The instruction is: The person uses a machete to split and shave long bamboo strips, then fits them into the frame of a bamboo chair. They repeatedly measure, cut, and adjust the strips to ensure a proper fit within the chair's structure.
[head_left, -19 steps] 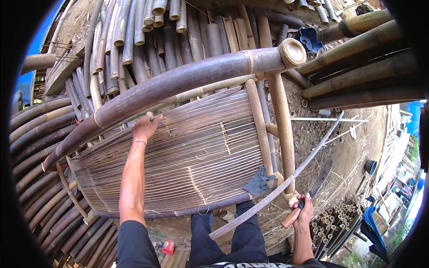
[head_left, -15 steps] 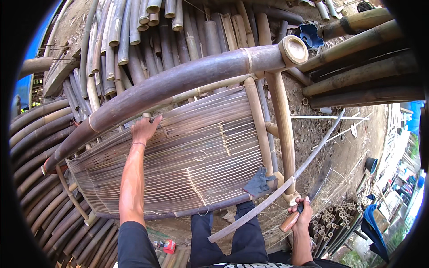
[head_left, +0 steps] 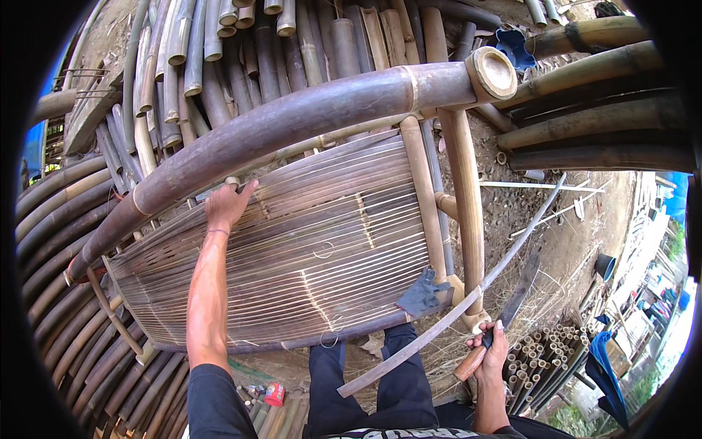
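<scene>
Left hand (head_left: 228, 205) lies open on slat panel (head_left: 292, 249); right hand (head_left: 488, 350) grips, seemingly, a knife (head_left: 504, 322).

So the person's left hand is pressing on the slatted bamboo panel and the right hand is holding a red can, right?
Not quite. The head view shows the right hand gripping a wooden-handled tool, not a red can. The left hand does rest on the slatted bamboo panel.

Stacked bamboo poles (head_left: 241, 44) lie behind the frame, cut bamboo stubs (head_left: 545, 362) stand at right, and a small red can (head_left: 274, 394) sits below.
</scene>
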The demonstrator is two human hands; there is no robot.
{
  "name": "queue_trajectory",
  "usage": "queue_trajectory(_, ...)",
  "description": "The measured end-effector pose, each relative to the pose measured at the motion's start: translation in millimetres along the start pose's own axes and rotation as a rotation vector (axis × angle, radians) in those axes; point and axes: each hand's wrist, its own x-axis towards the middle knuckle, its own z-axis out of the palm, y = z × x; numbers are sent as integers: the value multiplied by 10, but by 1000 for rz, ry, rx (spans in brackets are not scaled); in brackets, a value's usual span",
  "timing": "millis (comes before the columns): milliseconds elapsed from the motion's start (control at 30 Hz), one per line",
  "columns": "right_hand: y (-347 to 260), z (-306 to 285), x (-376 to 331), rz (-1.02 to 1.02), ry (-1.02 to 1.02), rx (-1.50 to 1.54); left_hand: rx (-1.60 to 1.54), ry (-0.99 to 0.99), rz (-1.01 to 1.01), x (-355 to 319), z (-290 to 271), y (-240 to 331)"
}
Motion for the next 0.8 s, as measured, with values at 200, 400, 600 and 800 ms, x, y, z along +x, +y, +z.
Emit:
queue_trajectory(200, 53, 18, 26, 7, 5, -6, -20, -29, 37, 88, 85, 10)
queue_trajectory(400, 85, 55, 22, 0, -11, -49, 77, 44, 164, 103, 252, 56)
queue_trajectory(600, 113, 99, 28, -38, -40, -169, 126, 147, 413, 69, 570, 501)
queue_trajectory(800, 128, 185, -53, -154, -70, -292, -68, 262, 449, 57, 744, 1235)
